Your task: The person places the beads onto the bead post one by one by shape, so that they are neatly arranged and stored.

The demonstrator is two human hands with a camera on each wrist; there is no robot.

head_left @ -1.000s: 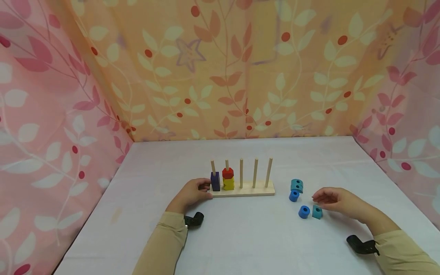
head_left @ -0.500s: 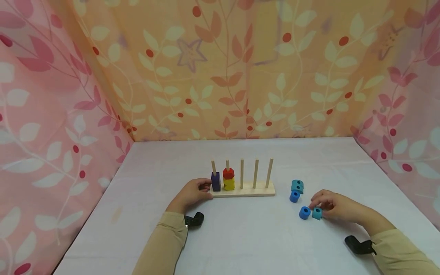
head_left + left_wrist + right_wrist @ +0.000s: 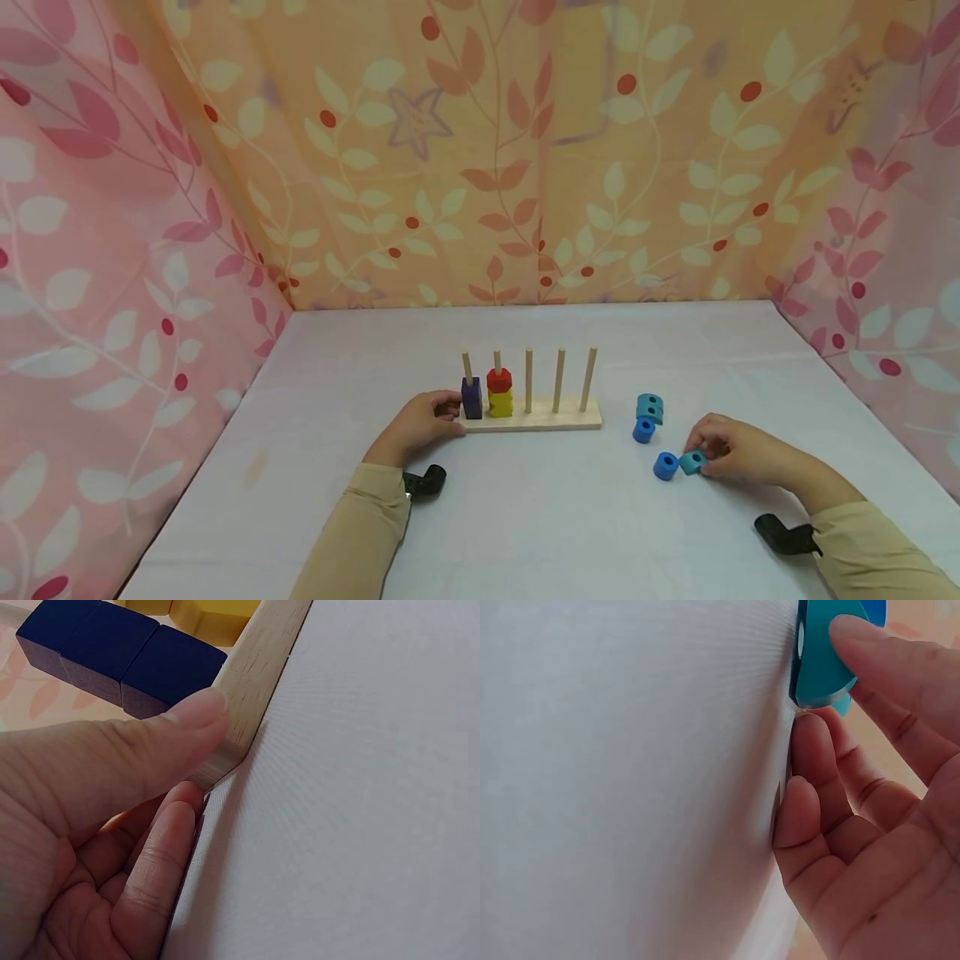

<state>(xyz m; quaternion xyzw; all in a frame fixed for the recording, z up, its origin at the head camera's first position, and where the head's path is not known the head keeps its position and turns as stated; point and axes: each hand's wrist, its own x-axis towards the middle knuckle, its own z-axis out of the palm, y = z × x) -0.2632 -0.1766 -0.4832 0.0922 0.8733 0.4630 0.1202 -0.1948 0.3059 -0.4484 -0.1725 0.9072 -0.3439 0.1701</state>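
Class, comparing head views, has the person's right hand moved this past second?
Yes: against the pale wooden peg base, the right hand has shifted lower in view and pinches a teal curved-sided block.

No readable text or labels

Makeshift booth here, perhaps: leaf-patterned drapes [image 3: 487,150] rise beyond and outside the left hand [image 3: 414,423] and right hand [image 3: 746,450], white tabletop [image 3: 570,525] beneath.
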